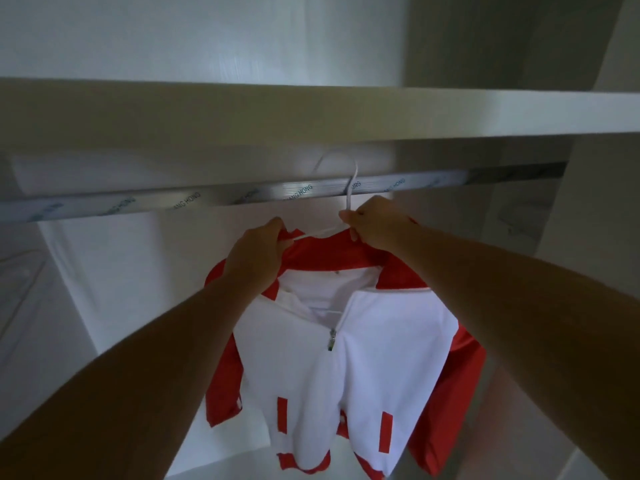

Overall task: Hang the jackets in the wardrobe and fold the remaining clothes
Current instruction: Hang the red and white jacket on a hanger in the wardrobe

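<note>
Red-and-white jacket (367, 368), zipped up to mid-chest, is hanging on a white hanger (349, 199) inside the wardrobe, just below the metal rail (173, 202).

- Hanger: the hook is arching above the rail and its stem is crossing in front of it. Whether it is bearing on the rail cannot be told.
- Left hand (258, 252): it is gripping the red collar at the jacket's left shoulder, fingers curled round the fabric and the hanger arm.
- Right hand (375, 225): it is pinching the hanger at the base of its hook, thumb and fingers closed on the thin neck.
- Forearms: both are reaching up from the lower corners.
- Jacket detail: it is showing white front panels, red sleeves, red pocket strips and red hem trim. A metal zip pull (332, 338) is dangling at the centre.
- Rail: it is carrying printed film along its length.
- White shelf (311, 112): it is running across directly above the rail.
</note>
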A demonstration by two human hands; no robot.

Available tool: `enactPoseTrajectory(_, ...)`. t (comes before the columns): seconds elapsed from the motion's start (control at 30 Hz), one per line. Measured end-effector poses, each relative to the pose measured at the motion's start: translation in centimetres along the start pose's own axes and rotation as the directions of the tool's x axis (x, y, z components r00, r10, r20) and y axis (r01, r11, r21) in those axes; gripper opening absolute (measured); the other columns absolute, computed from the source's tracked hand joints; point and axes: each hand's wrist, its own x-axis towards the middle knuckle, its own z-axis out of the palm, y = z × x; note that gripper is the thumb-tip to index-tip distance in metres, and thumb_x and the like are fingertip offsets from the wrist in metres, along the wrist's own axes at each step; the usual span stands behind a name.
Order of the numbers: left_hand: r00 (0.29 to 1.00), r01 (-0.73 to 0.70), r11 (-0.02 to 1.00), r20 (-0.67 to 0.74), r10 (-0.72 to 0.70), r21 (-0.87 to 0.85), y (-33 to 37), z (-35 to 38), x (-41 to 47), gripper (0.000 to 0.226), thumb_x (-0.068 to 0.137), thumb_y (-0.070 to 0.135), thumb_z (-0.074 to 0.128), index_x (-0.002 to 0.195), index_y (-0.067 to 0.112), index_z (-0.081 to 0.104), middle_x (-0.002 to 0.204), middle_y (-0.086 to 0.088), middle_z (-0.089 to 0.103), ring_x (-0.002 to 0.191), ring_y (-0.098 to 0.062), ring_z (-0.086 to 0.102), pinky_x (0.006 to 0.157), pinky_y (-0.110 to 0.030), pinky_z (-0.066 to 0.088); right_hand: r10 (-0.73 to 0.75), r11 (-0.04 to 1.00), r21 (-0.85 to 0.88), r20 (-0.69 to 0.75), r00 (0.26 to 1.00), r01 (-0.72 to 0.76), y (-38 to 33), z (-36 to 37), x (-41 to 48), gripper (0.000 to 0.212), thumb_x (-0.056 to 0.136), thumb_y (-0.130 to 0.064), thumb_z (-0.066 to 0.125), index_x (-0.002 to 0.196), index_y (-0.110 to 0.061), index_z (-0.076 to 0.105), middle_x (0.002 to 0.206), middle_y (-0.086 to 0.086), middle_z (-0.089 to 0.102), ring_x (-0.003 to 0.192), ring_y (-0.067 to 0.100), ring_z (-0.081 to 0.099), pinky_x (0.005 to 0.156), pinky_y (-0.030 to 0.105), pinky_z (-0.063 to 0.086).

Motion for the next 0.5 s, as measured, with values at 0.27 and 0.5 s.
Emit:
enactPoseTrajectory(0.27, 0.993, 0.114, 0.991, -0.034, -0.112, 0.071, -1.4, 2.2, -3.4, 0.012, 0.094, 0.013, 0.049, 0.1, 0.009, 0.058, 0.083, -0.012, 0.068, 0.077, -0.032, 0.065, 0.07, -0.036, 0.052, -0.185, 0.954, -0.247, -0.035, 0.982, 0.171, 2.4, 3.7, -2.6, 0.034, 0.101, -0.032, 0.04, 0.095, -0.007, 0.062, 0.084, 0.005, 0.053, 0.08, 0.024, 0.053, 0.082, 0.034, 0.046)
enactPoseTrajectory(0.5, 0.95, 0.259, 0.965, -0.17, -0.263, -0.044, -1.3, 2.0, -5.1, 0.009, 0.094, 0.01, 0.054, 0.094, 0.008, 0.062, 0.082, 0.0, 0.058, 0.075, -0.013, 0.054, 0.058, -0.011, 0.033, -0.562, 0.8, -0.378, -0.201, 0.803, 0.465, 8.8, 10.8, -11.4, 0.021, 0.087, -0.02, 0.048, 0.099, -0.015, 0.064, 0.097, 0.003, 0.063, 0.088, 0.021, 0.062, 0.074, 0.032, 0.051)
